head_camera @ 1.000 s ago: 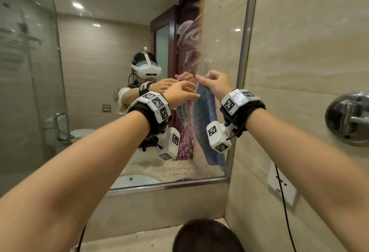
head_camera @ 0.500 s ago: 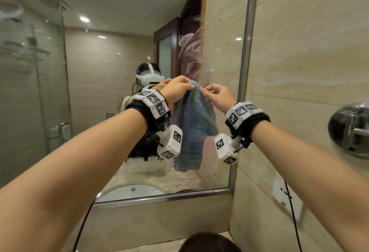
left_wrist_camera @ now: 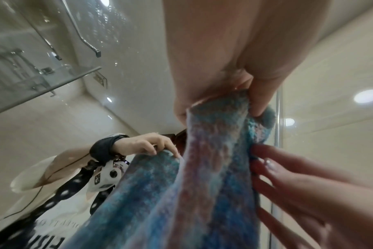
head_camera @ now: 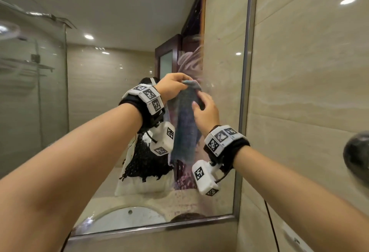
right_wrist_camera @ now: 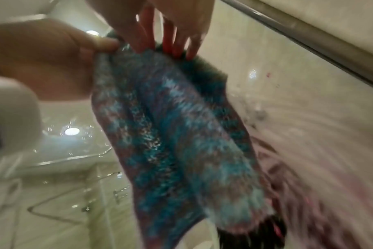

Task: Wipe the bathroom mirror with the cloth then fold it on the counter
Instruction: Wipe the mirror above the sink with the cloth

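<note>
The cloth [head_camera: 184, 128] hangs up in front of the mirror [head_camera: 119, 112], near its right edge. The glass looks spotty there, so I think wiping is not finished, and folding on the counter comes later. The left hand [head_camera: 171, 89] pinches the cloth's top. The right hand [head_camera: 205, 110] lies on it with fingers straight and a little spread.

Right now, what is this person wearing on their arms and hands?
Both forearms are bare, no sleeves or gloves. Each wrist carries a black band topped with white blocks printed with black square patterns: one by the left hand, one by the right hand. A white boxy camera with the same patterns hangs under each wrist, with thin black cable. One right fingernail looks glittery.
</note>
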A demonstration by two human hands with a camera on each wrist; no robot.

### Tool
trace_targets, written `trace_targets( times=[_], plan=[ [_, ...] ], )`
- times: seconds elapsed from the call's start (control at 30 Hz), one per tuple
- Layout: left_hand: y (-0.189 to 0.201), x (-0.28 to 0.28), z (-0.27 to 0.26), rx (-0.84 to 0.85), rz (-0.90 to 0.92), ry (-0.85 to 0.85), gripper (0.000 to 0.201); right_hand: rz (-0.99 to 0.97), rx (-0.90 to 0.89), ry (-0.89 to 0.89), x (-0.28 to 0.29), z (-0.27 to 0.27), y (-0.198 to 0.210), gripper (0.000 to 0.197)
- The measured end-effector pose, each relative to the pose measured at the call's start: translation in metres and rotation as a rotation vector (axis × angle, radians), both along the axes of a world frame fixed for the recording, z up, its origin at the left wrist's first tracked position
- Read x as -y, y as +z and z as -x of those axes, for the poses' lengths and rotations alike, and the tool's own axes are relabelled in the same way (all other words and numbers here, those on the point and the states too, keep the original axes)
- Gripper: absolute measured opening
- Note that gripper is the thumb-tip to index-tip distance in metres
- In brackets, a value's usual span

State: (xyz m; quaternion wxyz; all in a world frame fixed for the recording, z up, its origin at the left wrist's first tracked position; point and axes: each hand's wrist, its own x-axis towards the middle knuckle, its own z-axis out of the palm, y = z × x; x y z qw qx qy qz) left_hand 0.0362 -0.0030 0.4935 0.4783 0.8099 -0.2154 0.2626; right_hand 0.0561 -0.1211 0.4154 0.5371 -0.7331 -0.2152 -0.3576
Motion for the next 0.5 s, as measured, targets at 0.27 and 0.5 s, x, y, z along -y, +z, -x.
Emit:
trace_targets(
  times=[0.27, 0.5],
  plan=[
    [0.048, -0.009, -0.039, 0.299, 0.150, 0.296, 0.025, 0.469, 0.275, -0.475, -0.020, -0.040, 0.094, 0.064],
    [0.069, -0.029, -0.060, 0.471, -0.359, 0.900, 0.027, 0.697, 0.355, -0.481, -0.031, -0.084, 0.166, 0.046]
  ],
)
